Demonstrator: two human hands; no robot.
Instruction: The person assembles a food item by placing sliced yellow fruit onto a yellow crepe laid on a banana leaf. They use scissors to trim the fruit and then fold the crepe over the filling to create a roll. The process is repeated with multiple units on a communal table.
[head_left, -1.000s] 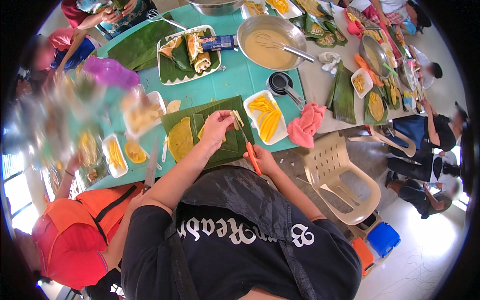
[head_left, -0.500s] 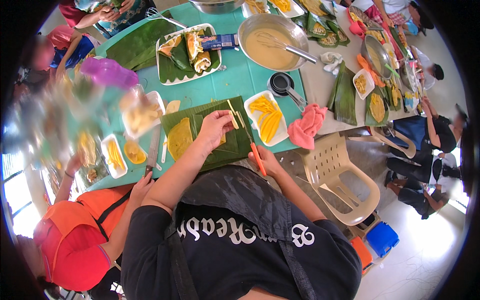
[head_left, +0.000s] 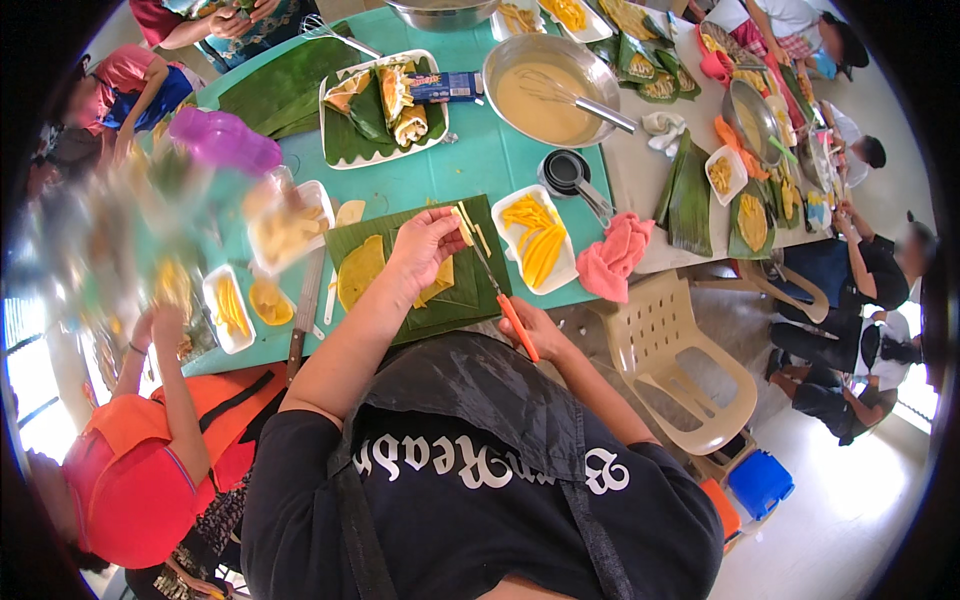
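Two hands are busy: the right hand is closed on the orange handles of the scissors, and the left hand pinches a pale strip near the blades, over a green leaf on the desk. A flat yellow pancake lies on the leaf. Just right is a white tray of yellow slices. Farther off, a whisk leans in a metal bowl

Orange-handled scissors sit in the right fingers, slanting toward a pale narrow strip between the left fingers.
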